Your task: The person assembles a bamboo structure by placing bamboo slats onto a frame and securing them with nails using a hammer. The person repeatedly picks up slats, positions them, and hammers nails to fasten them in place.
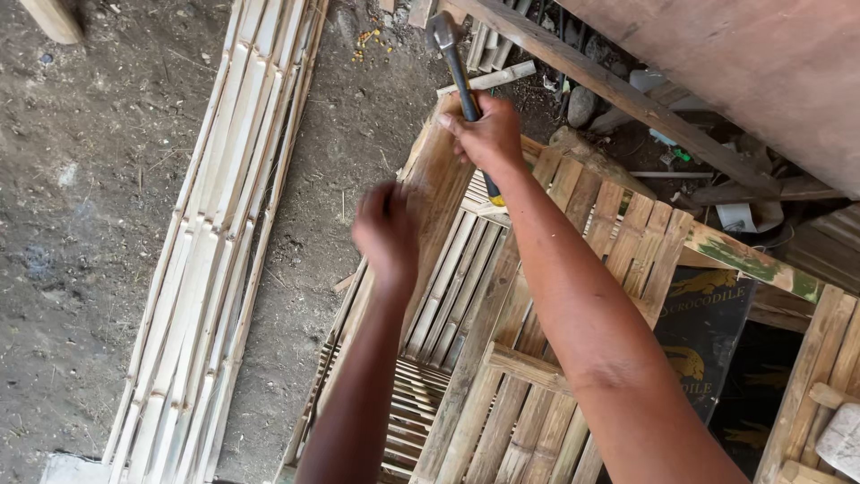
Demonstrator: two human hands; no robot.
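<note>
Bamboo-slat crate panel [448, 193] stands upright under my left hand [387, 231], which curls closed on its top edge, blurred. My right hand [488, 134] grips the black-handled steel hammer [452, 54] raised above that corner; I judge a short, square blow best, fingers kept clear.

I see a long bamboo slat panel [210, 260] lying on the dirt floor [81, 224] at left, and a weathered plank [618, 90] far right.

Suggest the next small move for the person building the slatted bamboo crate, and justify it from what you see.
Probably a short downward hammer stroke. The right hand grips the black-handled steel hammer raised above the slatted bamboo crate, while the left hand pinches at the crate's top corner post, seemingly steadying something too small to make out. Fingers sit close, so a light tap seems wise.
</note>
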